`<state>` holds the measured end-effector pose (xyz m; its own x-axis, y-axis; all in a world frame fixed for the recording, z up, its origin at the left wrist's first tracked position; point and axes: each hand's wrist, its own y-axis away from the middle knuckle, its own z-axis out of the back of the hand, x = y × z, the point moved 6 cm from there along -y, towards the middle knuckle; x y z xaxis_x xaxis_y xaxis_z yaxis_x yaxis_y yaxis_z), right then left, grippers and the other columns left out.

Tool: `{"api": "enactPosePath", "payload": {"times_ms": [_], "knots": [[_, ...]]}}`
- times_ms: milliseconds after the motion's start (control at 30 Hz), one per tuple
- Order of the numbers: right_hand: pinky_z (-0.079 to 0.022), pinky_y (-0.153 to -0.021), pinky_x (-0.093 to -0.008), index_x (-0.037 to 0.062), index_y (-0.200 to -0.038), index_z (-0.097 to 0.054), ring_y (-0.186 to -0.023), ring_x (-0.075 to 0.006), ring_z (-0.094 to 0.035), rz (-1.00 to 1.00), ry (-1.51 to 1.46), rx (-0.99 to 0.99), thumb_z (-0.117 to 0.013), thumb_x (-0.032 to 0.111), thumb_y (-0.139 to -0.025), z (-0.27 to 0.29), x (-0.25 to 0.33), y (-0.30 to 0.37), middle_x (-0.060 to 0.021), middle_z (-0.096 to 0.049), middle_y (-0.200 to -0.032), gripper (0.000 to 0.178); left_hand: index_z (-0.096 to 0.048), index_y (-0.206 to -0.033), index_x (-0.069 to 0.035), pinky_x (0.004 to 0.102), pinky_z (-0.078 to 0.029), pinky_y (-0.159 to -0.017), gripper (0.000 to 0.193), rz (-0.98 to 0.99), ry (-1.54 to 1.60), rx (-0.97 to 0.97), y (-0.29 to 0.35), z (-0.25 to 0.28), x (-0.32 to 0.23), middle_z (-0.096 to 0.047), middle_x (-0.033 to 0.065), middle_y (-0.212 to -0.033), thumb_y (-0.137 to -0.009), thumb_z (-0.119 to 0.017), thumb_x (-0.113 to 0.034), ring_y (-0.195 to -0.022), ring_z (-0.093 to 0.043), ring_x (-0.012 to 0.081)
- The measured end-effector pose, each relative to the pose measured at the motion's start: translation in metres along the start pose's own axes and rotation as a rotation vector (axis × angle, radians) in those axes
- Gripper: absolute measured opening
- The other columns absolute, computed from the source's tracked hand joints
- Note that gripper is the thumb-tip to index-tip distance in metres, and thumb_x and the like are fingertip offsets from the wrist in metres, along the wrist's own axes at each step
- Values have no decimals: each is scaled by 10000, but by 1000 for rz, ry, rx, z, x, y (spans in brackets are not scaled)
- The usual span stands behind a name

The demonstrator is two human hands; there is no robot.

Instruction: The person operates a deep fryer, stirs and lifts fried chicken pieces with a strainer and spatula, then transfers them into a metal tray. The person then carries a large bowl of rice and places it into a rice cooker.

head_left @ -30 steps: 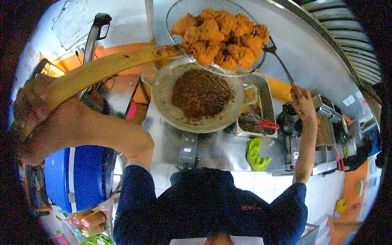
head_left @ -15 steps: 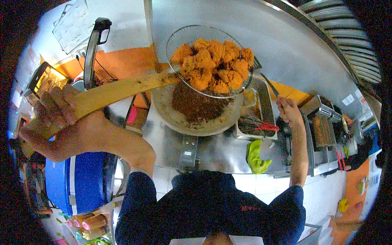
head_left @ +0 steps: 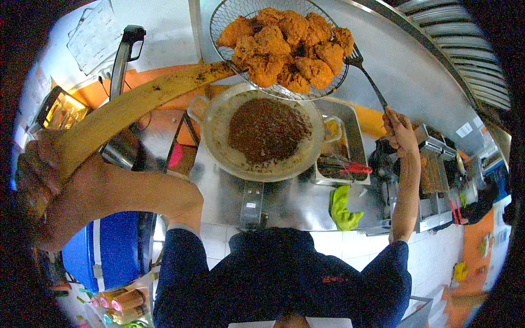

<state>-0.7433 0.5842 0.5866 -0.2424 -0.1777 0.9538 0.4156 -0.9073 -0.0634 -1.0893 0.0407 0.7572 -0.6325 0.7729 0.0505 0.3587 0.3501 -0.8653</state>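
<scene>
My left hand [head_left: 52,183] is closed around the long, flat wooden handle [head_left: 139,101] of a wire strainer [head_left: 225,54]. Orange-brown fried chunks, which look like battered chicken [head_left: 290,46], fill the strainer's basket. It is raised above the far side of a two-handled wok [head_left: 216,145], whose bottom holds dark, bubbling oil [head_left: 268,131]. My right hand [head_left: 402,134] grips a slim dark spatula [head_left: 374,87] with a slotted head. That head meets the right rim of the strainer; whether it touches is hard to tell.
Right of the wok, a rectangular metal tray [head_left: 355,145] carries red-handled tongs [head_left: 355,168]. A green cloth [head_left: 343,208] lies at the counter's front edge. Left of me stand a blue box [head_left: 117,246] and several bottles [head_left: 123,300]. Farther right are metal trays [head_left: 432,175].
The strainer with the fried pieces has moved up and away, uncovering more of the wok. My left hand has shifted lower left, while my right hand and spatula have moved slightly right.
</scene>
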Motion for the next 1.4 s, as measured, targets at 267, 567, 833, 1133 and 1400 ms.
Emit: {"api": "enactPosePath", "payload": {"times_ms": [267, 567, 833, 1133, 1400], "knots": [[-164, -313, -228, 122, -771, -537, -339, -41, -279, -30, 28, 68, -592, 417, -943, -24, -39, 20, 62, -420, -526, 346, -421, -581, -125, 305, -321, -451, 450, 154, 146, -69, 33, -15, 38, -402, 33, -545, -833, -461, -495, -445, -360, 150], [-202, -326, -213, 114, -825, -556, -367, -38, -321, -125, -39, -99, -596, 372, -948, -13, -11, 3, 60, -463, -569, 289, -375, -576, -153, 343, -318, -485, 410, 7, -195, -176, -6, -15, 47, -363, 45, -548, -786, -465, -493, -477, -368, 178], [-226, -334, -201, 94, -911, -601, -400, -31, -359, -18, -22, -56, -588, 323, -961, -18, 1, 11, 46, -504, -619, 235, -398, -610, -120, 315, -312, -445, 444, 105, 288, 57, 3, -13, 32, -361, 39, -555, -840, -433, -498, -463, -355, 163], [-200, -330, -198, 104, -824, -563, -390, -28, -316, -215, -73, -67, -594, 366, -952, -29, -49, 1, 66, -444, -580, 294, -466, -570, -136, 331, -271, -475, 408, 96, 93, -118, 26, -16, 83, -411, 87, -572, -783, -460, -483, -492, -377, 207], [-163, -336, -213, 122, -784, -518, -385, -19, -258, -186, -40, 69, -547, 415, -970, 9, -69, -26, 84, -368, -532, 348, -468, -559, -129, 340, -285, -458, 371, 138, 137, -35, 73, -61, 98, -391, 78, -510, -777, -493, -429, -477, -392, 215]]}}
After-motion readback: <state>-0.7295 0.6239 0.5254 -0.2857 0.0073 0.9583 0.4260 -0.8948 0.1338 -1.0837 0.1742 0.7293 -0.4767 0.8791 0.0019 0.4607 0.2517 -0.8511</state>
